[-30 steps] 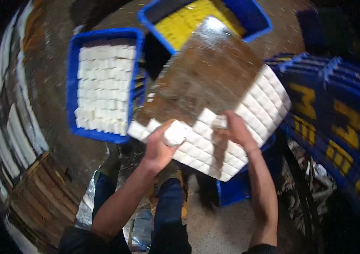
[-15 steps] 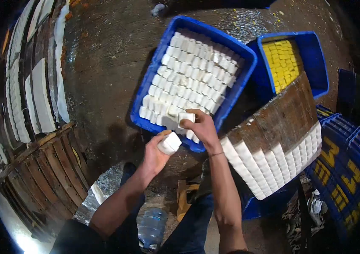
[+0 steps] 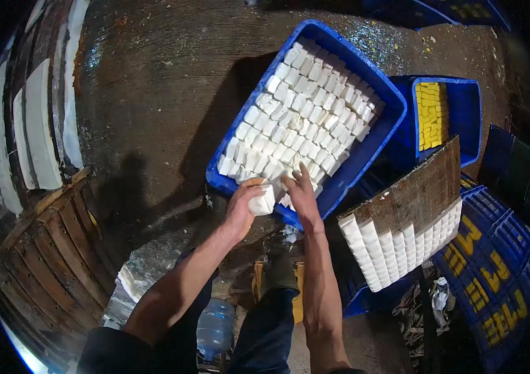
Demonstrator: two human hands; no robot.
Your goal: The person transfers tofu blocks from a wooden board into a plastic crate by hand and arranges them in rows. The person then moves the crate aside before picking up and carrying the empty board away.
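Left hand grips white block; right hand at near end of blue crate, 1 o'clock, grip cannot be told. Floor: dark, patchily shiny, flecked. Wooden board, partly white-block-covered, past 3; yellow blocks, 2; wooden slats, 8.

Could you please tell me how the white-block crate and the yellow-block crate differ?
The white-block crate looks larger and nearer than the yellow-block crate. The left hand and right hand are at the white-block crate, away from the yellow-block crate. Both crates are blue.
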